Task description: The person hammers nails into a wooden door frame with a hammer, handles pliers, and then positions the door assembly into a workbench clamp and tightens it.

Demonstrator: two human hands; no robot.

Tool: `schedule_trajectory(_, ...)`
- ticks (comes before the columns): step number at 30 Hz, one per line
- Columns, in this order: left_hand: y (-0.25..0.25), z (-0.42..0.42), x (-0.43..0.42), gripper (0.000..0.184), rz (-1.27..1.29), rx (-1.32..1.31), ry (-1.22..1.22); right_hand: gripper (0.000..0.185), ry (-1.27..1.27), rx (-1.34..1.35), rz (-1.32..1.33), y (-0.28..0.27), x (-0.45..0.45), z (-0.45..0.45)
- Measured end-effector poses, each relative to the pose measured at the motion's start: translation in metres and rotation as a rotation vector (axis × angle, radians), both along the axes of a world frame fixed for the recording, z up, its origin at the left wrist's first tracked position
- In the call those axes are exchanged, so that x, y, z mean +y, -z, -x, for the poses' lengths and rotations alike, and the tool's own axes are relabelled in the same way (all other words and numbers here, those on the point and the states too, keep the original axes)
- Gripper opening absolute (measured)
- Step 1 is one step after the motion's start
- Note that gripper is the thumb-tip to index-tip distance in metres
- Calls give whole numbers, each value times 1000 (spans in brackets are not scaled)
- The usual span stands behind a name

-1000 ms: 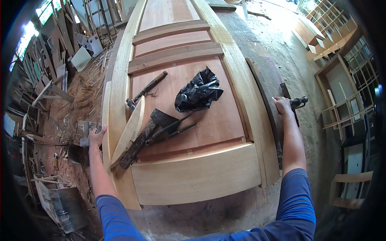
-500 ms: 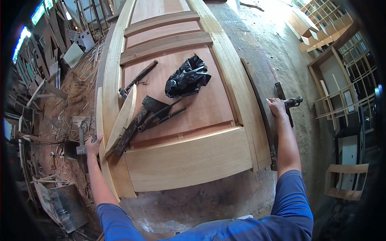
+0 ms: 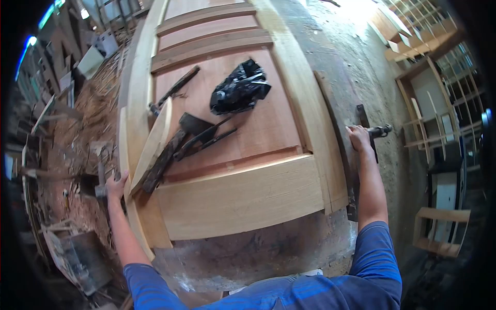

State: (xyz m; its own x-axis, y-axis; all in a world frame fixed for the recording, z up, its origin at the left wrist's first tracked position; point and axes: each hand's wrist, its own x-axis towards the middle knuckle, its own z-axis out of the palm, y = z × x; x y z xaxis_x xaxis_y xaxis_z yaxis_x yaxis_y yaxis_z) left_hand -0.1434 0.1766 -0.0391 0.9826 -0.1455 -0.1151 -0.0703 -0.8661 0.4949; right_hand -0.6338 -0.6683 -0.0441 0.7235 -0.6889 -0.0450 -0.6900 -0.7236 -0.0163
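Observation:
A wooden panelled door [image 3: 243,191] lies flat on a workbench [image 3: 258,237]. At its left edge my left hand [image 3: 118,185] is beside a metal clamp end [image 3: 101,181]; its grip is partly hidden. On the right, my right hand [image 3: 357,137] is closed on the clamp handle [image 3: 380,131], by a dark wooden strip [image 3: 336,124] along the door's side. On the door lie a crumpled black plastic bag [image 3: 240,88], a hammer [image 3: 178,88], a dark-handled hatchet [image 3: 168,157], pincers [image 3: 206,140] and a curved pale wood piece [image 3: 152,150].
Wood scraps and shavings [image 3: 93,124] cover the ground at left, with leaning boards behind. A worn box [image 3: 80,258] stands at lower left. Lattice frames [image 3: 439,103] and a small wooden frame [image 3: 442,213] are at right.
The view has shifted, so the door and tools appear higher and further left. My left hand is lower in view beside the clamp end. My right hand keeps its hold on the handle.

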Motion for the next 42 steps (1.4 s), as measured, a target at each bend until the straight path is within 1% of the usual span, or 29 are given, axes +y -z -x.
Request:
schedule_trajectory(1, 14, -4, 11, 85, 51, -16, 27, 49, -25, -3, 25, 11, -10, 4)
schedule_trajectory(2, 53, -24, 39, 96, 27, -60, -5, 49, -84, 50, 38, 28, -30, 11)
schedule_trajectory(3, 32, -14, 27, 108, -7, 90, -53, 47, -120, 1, 72, 38, -38, 16)
schedule_trajectory(4, 34, -9, 25, 112, -64, 18, -113, 45, -120, -73, 70, 35, -35, 15)
schedule_trajectory(5, 23, 3, 13, 105, -39, -21, -125, 43, -337, 26, 160, 51, -59, 27)
schedule_trajectory(7, 15, 18, 14, 92, 76, -141, -100, 39, -6, -80, -69, 28, -38, 12)
schedule_trajectory(9, 2, 50, 18, 81, 184, -259, -204, 39, 20, -527, -454, 20, -42, 22)
schedule_trajectory(10, -5, 66, 22, 76, 242, -317, -245, 38, 10, -659, -444, 1, -23, 29)
schedule_trajectory(11, -14, 88, 30, 68, 378, -264, -272, 37, 4, -791, -432, -21, 5, 40)
schedule_trajectory(12, -18, 117, 40, 59, 516, -212, -296, 36, 38, -816, -363, -34, 31, 58)
schedule_trajectory(13, -11, 150, 56, 53, 593, -236, -383, 35, 70, -840, -297, -45, 58, 82)
schedule_trajectory(14, -4, 184, 73, 46, 667, -262, -468, 31, 327, -722, -337, -64, 96, 108)
schedule_trajectory(15, -20, 225, 51, 37, 698, -367, -667, 35, 298, -808, -281, -47, 109, 154)
schedule_trajectory(16, 2, 262, 68, 36, 714, -421, -714, 37, 485, -753, -279, -37, 128, 200)
schedule_trajectory(17, 19, 307, 58, 38, 707, -491, -897, 41, 837, -830, -224, -9, 181, 256)
schedule_trajectory(18, 30, 336, 40, 40, 701, -559, -1073, 47, 720, -1362, -105, 20, 217, 246)
schedule_trajectory(19, 32, 344, 38, 42, 773, -440, -1046, 59, 915, -1269, -372, 17, 253, 251)
schedule_trajectory(20, 31, 355, 38, 43, 837, -315, -1021, 70, 1027, -1267, -627, 20, 267, 261)
schedule_trajectory(21, 29, 359, 27, 46, 931, -202, -1084, 81, 1148, -1230, -874, 23, 282, 271)
schedule_trajectory(22, 26, 364, 16, 49, 1019, -88, -1152, 89, 1186, -1307, -1119, 44, 286, 274)
schedule_trajectory(23, 21, 364, -12, 53, 1132, 25, -1309, 97, 1219, -1372, -1370, 52, 291, 279)
schedule_trajectory(25, 13, 357, -53, 59, 1613, 185, -1047, 108, 1055, -1588, -1513, 14, 320, 211)
schedule_trajectory(26, 19, 354, -64, 60, 1646, 234, -1023, 113, 963, -1692, -1576, 0, 328, 188)
schedule_trajectory(29, 36, 344, -76, 62, 1718, 338, -958, 125, 697, -1702, -1791, 3, 329, 187)
schedule_trajectory(32, 34, 339, -75, 63, 1718, 367, -912, 114, 594, -1701, -1756, -30, 352, 149)
schedule_trajectory(35, 34, 340, -72, 64, 1623, 385, -856, 97, 532, -1520, -1803, -3, 342, 155)
schedule_trajectory(38, 32, 337, -74, 62, 1608, 386, -851, 67, 690, -1453, -1743, 38, 326, 151)
schedule_trajectory(41, 36, 336, -76, 62, 1599, 363, -883, 45, 793, -1463, -1660, 49, 324, 129)
schedule_trajectory(42, 36, 334, -77, 63, 1590, 353, -891, 42, 784, -1452, -1666, 44, 325, 121)
